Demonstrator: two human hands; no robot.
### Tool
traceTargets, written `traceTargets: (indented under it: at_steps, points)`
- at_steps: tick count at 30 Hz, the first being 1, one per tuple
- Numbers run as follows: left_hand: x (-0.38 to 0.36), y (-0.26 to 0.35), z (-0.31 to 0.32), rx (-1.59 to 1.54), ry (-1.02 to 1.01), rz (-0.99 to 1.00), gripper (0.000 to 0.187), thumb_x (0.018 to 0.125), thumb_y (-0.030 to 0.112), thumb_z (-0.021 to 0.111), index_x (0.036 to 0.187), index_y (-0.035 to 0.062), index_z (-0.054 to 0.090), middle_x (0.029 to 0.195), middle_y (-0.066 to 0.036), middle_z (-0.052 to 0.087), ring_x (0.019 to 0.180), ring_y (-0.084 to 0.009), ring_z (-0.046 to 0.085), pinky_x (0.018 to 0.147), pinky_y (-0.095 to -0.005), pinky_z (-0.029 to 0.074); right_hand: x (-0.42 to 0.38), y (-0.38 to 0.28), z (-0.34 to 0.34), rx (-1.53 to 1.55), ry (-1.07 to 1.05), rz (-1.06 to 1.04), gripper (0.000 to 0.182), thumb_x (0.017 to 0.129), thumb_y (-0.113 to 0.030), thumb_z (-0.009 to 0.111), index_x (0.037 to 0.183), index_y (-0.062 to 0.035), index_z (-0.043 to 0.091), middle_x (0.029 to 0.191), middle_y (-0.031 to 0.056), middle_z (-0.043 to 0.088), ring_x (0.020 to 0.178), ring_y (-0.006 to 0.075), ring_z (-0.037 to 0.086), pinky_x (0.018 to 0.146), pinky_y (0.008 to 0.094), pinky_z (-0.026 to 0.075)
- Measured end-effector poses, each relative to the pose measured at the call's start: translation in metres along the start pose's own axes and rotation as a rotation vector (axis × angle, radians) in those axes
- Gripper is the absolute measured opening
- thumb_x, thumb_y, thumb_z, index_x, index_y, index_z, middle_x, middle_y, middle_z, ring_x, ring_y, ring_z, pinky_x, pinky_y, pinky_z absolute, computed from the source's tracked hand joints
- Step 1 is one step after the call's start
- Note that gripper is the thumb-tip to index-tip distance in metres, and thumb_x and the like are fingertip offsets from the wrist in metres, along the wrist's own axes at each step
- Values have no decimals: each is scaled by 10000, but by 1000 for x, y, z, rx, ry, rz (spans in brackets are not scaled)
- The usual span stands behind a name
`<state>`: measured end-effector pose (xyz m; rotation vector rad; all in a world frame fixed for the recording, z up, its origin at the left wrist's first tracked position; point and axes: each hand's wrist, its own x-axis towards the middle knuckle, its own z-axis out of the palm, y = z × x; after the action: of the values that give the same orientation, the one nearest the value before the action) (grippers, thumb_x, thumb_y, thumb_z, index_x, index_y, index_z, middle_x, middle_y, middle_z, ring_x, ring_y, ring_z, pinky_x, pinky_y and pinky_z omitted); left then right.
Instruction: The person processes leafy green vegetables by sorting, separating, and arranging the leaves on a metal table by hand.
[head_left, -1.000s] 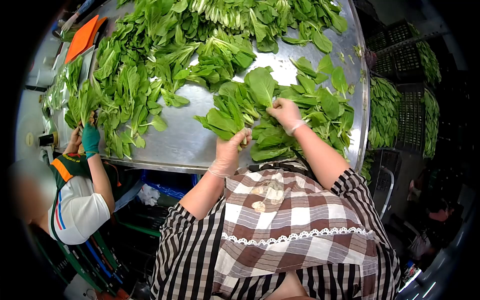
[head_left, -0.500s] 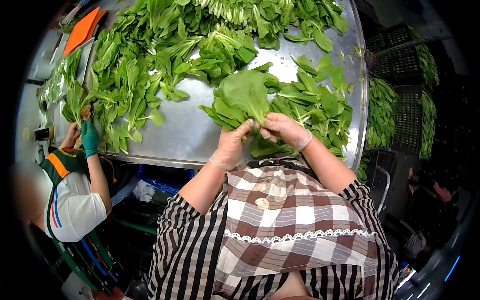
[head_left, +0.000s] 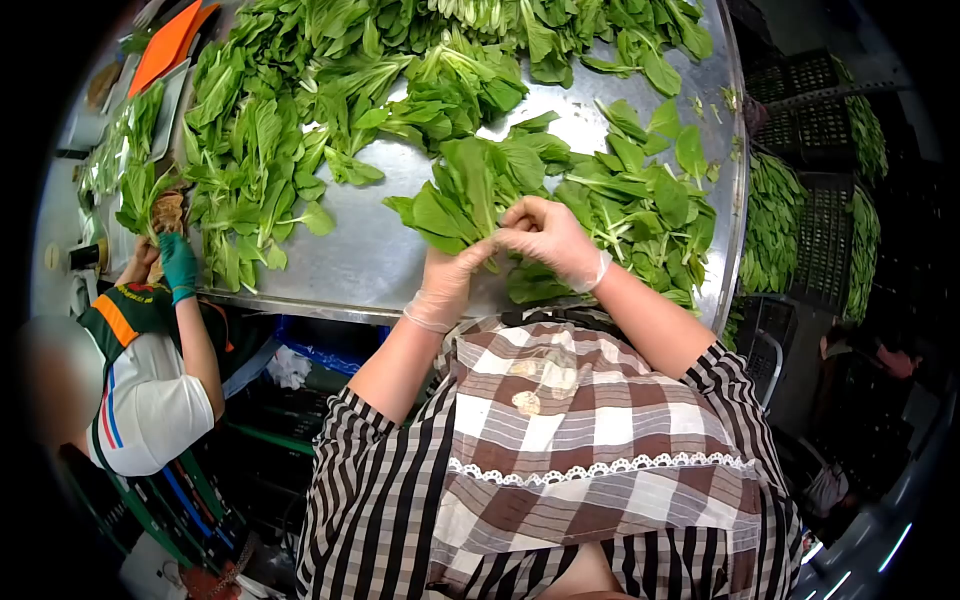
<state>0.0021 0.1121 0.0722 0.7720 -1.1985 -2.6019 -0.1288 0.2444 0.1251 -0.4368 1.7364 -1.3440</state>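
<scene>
My left hand (head_left: 449,280), in a thin clear glove, is closed around the stem end of a bunch of leafy greens (head_left: 452,205) held above the metal table (head_left: 350,240). My right hand (head_left: 550,240), gloved alike, touches the stem end with its fingers pinched together; whether a stem is between them is too small to tell. Loose greens (head_left: 660,215) lie beside my right hand, and a large heap of greens (head_left: 330,60) spreads over the back of the table.
At the left a co-worker (head_left: 155,390) holds greens with a green-gloved hand (head_left: 178,268). An orange object (head_left: 165,48) lies at the back left. Black crates (head_left: 825,240) with greens stand right of the table. A blue bag (head_left: 325,350) is below the table edge.
The bunch has shifted slightly left and its broad front leaf no longer faces me flat. My right hand has risen a little, its fingers now over the stem end.
</scene>
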Motion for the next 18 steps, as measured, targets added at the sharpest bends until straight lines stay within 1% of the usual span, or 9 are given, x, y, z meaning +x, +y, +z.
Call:
traceTargets:
  at_steps: [2,3,4,8,11,13,16,17,18]
  points:
    - [-4,2,17,-10,38,11,368,836,94,750,1162,42,587,983,-17,649,858,-119,602,701,-259,467,1,4,-1,40,-26,27,202,875,-168,711,920,9,625,723,28,619,597,85,557,540,231,462]
    - [-5,2,18,-18,27,-27,364,836,89,749,1161,49,590,990,-10,648,863,-117,601,705,-256,468,2,6,-1,60,-41,40,202,875,-163,708,923,14,624,729,31,623,601,88,561,546,235,469]
    - [-6,2,19,-25,17,-64,359,836,83,747,1159,55,593,997,-4,647,868,-114,599,708,-254,469,0,7,-3,165,-49,76,197,874,-160,705,934,15,636,752,40,639,624,86,575,561,236,476]
    - [-4,-6,15,-57,-19,-142,349,839,56,735,1159,69,597,1012,5,644,865,-113,597,719,-252,474,-1,23,-6,165,0,55,183,881,-156,697,928,12,639,768,46,650,651,86,585,582,231,483]
    - [-7,-10,14,-31,-9,-130,360,841,38,727,1174,71,593,1020,-8,645,891,-116,605,749,-260,483,-6,17,-6,103,-18,35,179,886,-158,695,919,9,639,771,44,650,657,86,582,587,232,482]
    - [-11,-8,18,-42,13,-126,339,844,44,725,1160,51,603,1016,-27,656,905,-126,612,764,-275,485,-6,17,-5,54,-34,3,185,887,-165,698,919,9,641,773,44,651,654,88,578,584,237,479]
    - [-10,-9,10,-104,53,-102,307,847,65,726,1131,18,620,1003,-54,674,926,-146,627,804,-296,494,-4,23,-9,211,-28,46,200,884,-182,709,920,6,653,773,43,651,671,99,593,592,242,482]
    - [-8,-7,2,-134,70,-90,298,848,74,727,1119,6,626,998,-62,680,933,-154,632,821,-304,498,-1,26,-11,150,35,29,204,885,-184,709,924,8,653,771,45,652,676,102,597,593,247,484]
    - [-8,-1,-7,-147,88,-112,263,853,99,730,1074,-12,641,981,-78,690,938,-178,645,886,-330,509,5,31,-16,88,96,12,208,886,-186,709,928,9,653,768,46,653,682,104,601,594,252,485]
